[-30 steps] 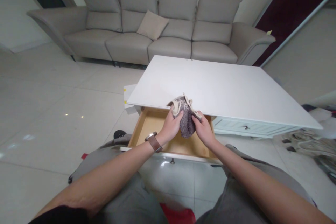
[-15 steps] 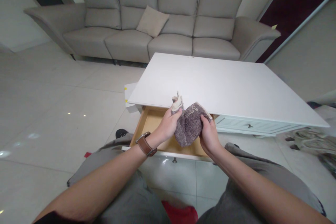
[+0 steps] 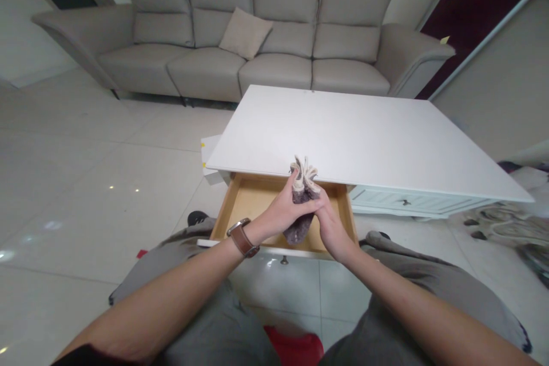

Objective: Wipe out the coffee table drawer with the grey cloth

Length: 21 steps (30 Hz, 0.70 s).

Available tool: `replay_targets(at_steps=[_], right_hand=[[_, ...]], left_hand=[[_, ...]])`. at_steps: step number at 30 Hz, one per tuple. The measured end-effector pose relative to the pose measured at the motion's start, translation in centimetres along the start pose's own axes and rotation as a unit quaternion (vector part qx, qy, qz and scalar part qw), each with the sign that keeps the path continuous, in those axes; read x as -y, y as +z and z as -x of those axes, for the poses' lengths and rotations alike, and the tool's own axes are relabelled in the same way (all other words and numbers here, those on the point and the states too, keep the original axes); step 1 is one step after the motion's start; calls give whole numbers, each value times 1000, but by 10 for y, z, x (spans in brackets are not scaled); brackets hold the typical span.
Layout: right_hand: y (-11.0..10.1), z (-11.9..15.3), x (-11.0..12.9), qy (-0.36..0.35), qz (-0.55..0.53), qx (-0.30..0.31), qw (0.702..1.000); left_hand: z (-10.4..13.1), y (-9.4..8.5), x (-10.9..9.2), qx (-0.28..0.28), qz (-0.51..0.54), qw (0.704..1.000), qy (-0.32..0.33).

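A brown-grey knitted cloth item point(image 3: 298, 230) with a cream edge is bunched between my two hands, above the pulled-out wooden drawer point(image 3: 253, 191). My left hand point(image 3: 285, 206) is closed round its left side, thumb up near the cream edge and fingers reaching across the front. From the right, my right hand point(image 3: 330, 220) grips the same item, its fingers meeting those of the left and partly hidden. The gathered cream edge points up, and the darker part hangs below the hands.
A white coffee table point(image 3: 364, 137) extends behind the drawer, with a closed drawer point(image 3: 405, 202) on the right. Beyond it stands a grey sofa point(image 3: 206, 71). A white box point(image 3: 210, 151) is left of the table. Something red point(image 3: 295, 349) lies on the floor between my legs.
My hands have come together, my right hand moving left. The knitted item, spread wide between them before, is now squeezed into a narrow bundle.
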State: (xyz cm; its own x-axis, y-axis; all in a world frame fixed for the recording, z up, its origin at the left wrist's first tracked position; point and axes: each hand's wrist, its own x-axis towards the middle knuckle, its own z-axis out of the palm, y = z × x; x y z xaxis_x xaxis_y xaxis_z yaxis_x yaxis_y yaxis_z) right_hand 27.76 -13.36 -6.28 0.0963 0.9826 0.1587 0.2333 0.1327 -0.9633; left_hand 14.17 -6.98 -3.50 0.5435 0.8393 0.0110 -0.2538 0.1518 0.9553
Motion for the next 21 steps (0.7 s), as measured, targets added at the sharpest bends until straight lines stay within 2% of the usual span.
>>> replay_targets(at_steps=[4, 11, 14, 16, 19, 21], right_hand=[[-9, 2, -3, -43, 49, 43, 997], [-20, -7, 9, -39, 36, 58, 997], [-30, -16, 16, -31, 44, 16, 998], [-39, -23, 18, -19, 66, -49, 996], [-55, -34, 18, 33, 72, -145, 986], [-63, -38, 17, 88, 19, -148, 985]], left_hand=[[-1, 2, -12, -20, 17, 1000, 14], [-5, -3, -12, -101, 5, 995, -13], [-7, -10, -11, -142, 55, 987, -51], [-7, -16, -13, -164, 84, 978, -96], [-5, -25, -21, -150, 103, 972, -152], [-4, -30, -28, -146, 90, 975, -143]])
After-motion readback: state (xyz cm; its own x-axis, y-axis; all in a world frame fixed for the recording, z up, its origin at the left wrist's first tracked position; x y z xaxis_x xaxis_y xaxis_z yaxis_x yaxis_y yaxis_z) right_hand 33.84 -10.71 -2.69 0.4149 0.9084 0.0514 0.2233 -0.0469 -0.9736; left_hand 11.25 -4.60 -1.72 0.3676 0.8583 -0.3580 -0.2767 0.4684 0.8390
